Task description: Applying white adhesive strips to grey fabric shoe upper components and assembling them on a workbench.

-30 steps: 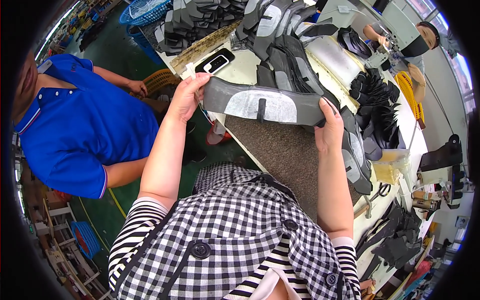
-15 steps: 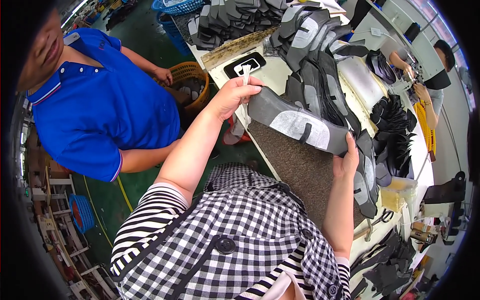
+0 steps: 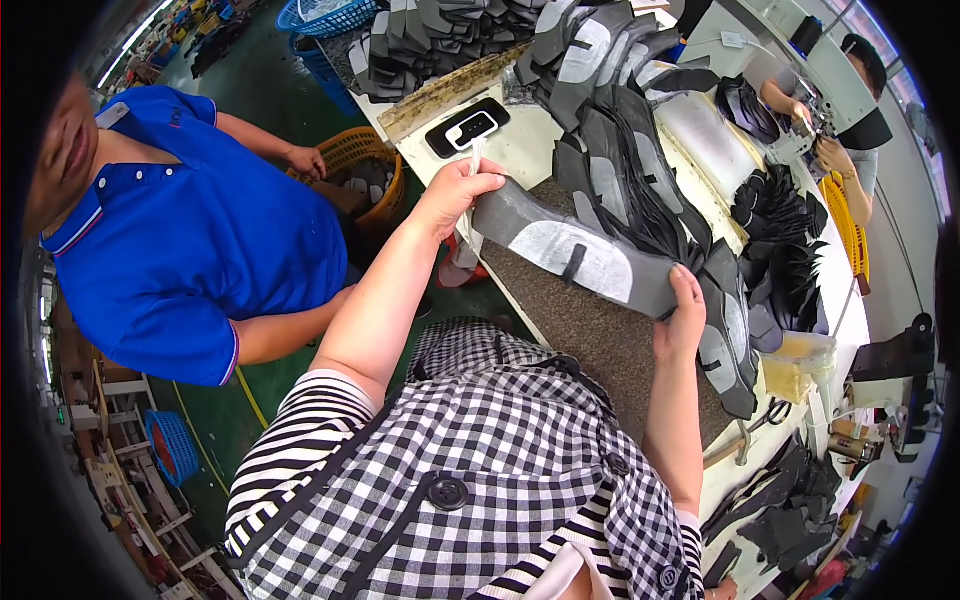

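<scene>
Shoe upper [image 3: 585, 255] | pinched by left hand [image 3: 452, 195], right hand [image 3: 682, 320] | over brown mat [image 3: 600, 340], crowded workbench [image 3: 520, 150]

so i count one long grey shoe-upper piece with a pale patch [image 3: 575, 250] held up, one black phone [image 3: 467, 127] on the bench [image 3: 530, 150], one orange woven basket [image 3: 365, 160], two blue plastic baskets [image 3: 325, 15], one pair of scissors [image 3: 768, 415]. the dark cut pieces [image 3: 610, 120] are piled too thick to count.
</scene>
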`<state>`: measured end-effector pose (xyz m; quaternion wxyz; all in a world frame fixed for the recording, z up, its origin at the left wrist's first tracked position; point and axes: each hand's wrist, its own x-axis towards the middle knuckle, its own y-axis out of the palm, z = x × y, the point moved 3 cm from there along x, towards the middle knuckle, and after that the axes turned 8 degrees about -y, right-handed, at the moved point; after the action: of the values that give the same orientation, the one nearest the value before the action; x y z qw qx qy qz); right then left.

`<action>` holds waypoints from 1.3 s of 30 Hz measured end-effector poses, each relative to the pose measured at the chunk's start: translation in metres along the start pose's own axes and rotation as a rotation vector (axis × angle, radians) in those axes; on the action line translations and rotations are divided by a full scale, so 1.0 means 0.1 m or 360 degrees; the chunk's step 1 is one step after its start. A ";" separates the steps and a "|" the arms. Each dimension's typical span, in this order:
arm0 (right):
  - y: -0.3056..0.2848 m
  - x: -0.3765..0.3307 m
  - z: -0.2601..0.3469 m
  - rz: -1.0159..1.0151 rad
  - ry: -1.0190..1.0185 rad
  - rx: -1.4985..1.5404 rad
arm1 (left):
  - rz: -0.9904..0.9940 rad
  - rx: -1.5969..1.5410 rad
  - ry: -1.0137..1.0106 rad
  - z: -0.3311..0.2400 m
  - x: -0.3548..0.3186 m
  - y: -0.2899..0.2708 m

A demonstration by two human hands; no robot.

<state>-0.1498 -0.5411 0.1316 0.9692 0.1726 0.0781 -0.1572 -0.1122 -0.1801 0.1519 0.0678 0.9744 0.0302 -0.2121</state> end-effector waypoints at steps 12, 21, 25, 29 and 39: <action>-0.55 -0.41 -0.60 0.0222 -0.0770 -0.2164 | 0.0382 -0.0161 -0.0349 0.29 -0.42 0.34; 0.67 -0.63 0.06 0.0713 -0.0580 -0.0662 | 0.0973 -0.0288 -0.0393 0.39 -0.84 0.98; 0.66 -0.78 0.17 0.0745 -0.0772 -0.0844 | 0.0749 -0.0540 -0.0325 0.32 -0.82 1.10; 0.63 -0.89 0.04 0.0792 -0.0420 -0.0668 | 0.0717 -0.0602 -0.0254 0.28 -0.83 1.12; 0.15 -0.98 -0.37 0.0899 -0.0183 -0.0983 | 0.0404 0.0108 0.0051 0.70 -0.95 0.95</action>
<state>-0.2405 -0.4874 0.1215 0.9832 -0.1204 0.0171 0.1359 -0.2184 -0.2870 0.1401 0.0606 0.9754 -0.0995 -0.1872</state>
